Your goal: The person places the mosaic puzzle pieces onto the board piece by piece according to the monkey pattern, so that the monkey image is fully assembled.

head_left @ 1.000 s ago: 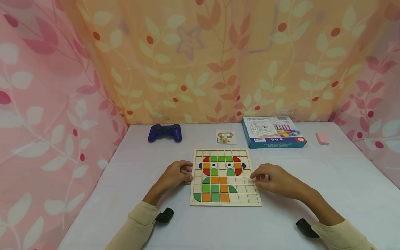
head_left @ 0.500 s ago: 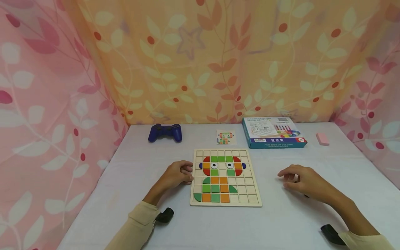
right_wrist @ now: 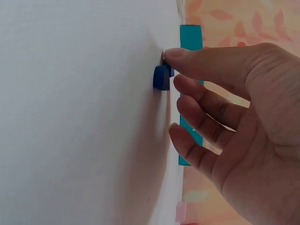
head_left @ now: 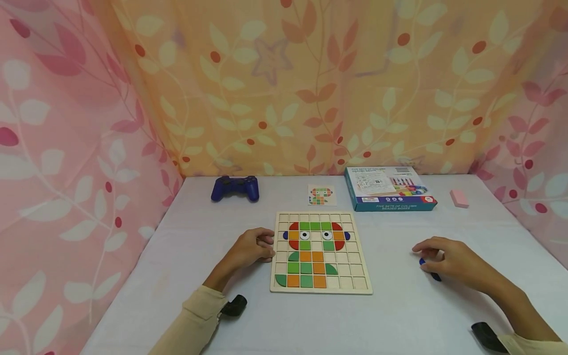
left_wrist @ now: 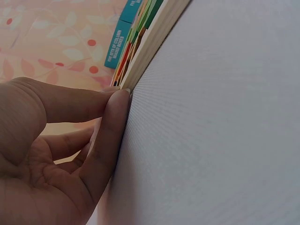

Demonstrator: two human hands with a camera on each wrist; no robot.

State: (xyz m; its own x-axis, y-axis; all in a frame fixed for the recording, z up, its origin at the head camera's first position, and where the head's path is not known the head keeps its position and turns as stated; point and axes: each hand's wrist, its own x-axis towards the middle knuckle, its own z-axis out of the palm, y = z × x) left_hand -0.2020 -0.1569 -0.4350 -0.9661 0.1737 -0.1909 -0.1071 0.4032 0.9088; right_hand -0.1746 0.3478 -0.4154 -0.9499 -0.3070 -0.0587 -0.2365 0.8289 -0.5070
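The square wooden grid board (head_left: 346, 282) lies in the middle of the table, with coloured tiles set in it as a figure with two eyes. At its left edge is my left hand (head_left: 246, 250); the left wrist view shows thumb and finger (left_wrist: 115, 110) pinching the board's side (left_wrist: 145, 49). To the right of the board, my right hand (head_left: 454, 259) hovers low with loosely bent fingers. Two small blue pieces, one (head_left: 422, 262) by the thumb and a darker one (head_left: 436, 277) under the hand, sit on the table. In the right wrist view, the thumb (right_wrist: 180, 56) overlaps the farther piece; the index finger is hidden.
Behind the board lies a small picture card (head_left: 322, 195) showing a similar figure. A blue game controller (head_left: 234, 189) is at the back left, a bead-set box (head_left: 390, 190) at the back right, and a pink block (head_left: 459, 198) beyond it. Patterned curtains (head_left: 284, 88) enclose the table.
My right hand has moved away from the board's right edge, rightward to the small blue pieces, one of which now shows by the thumb. My left hand stays at the board's left edge.
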